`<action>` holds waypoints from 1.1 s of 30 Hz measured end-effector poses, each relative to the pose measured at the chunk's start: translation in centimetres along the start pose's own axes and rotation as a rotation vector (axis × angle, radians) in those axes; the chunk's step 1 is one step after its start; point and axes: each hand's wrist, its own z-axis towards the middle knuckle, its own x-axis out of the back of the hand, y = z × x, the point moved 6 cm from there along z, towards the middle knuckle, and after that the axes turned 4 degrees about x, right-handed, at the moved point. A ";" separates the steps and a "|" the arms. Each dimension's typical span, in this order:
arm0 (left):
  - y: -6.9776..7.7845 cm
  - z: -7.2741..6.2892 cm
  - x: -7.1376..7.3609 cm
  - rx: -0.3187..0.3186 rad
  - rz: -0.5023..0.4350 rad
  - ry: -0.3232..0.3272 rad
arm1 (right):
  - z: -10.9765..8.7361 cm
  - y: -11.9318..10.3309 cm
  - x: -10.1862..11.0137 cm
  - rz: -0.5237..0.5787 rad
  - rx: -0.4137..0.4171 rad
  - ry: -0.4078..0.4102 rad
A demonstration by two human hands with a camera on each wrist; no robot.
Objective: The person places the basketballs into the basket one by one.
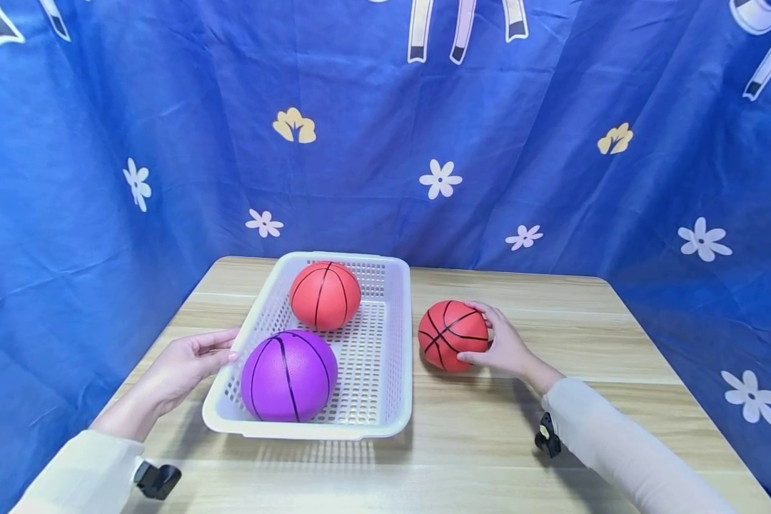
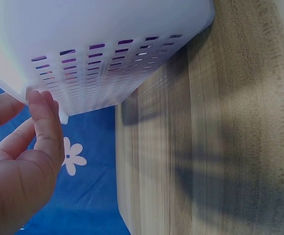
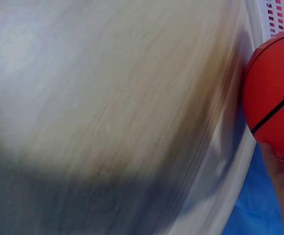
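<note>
A white plastic basket [image 1: 385, 421] with slotted walls stands on the table, holding a purple ball [image 1: 289, 376] at the near left and a red ball [image 1: 325, 295] at the far end. My left hand [image 1: 183, 371] pinches the basket's left rim, thumb on top; in the left wrist view its fingers [image 2: 45, 122] bend up under that rim. Right of the basket, my right hand [image 1: 502, 346] grips a second red ball with black lines [image 1: 450, 335] from its right side. The right wrist view shows the thumb [image 3: 276, 166] against this ball [image 3: 273, 98].
The light wooden table [image 1: 520, 457] extends to the right of the basket and in front of it. A blue curtain [image 1: 360, 185] with white flowers hangs behind and along both sides. Black wrist devices [image 1: 157, 480] sit on both sleeves.
</note>
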 end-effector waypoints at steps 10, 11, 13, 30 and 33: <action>0.1 0.0 -0.1 0.006 0.009 -0.005 | 0.3 -0.2 1.8 -0.019 -0.021 0.037; 0.1 0.0 -0.1 0.007 0.008 -0.006 | 0.4 -0.3 2.1 -0.013 -0.016 0.041; 0.1 0.0 -0.1 0.006 0.007 -0.006 | 0.6 -0.6 2.7 -0.007 -0.012 0.048; 0.0 -0.1 0.0 -0.008 -0.004 -0.008 | 3.2 -9.6 5.6 0.011 0.067 0.054; 0.0 -0.1 0.0 -0.007 -0.006 -0.008 | 3.8 -10.2 5.6 0.027 0.078 0.046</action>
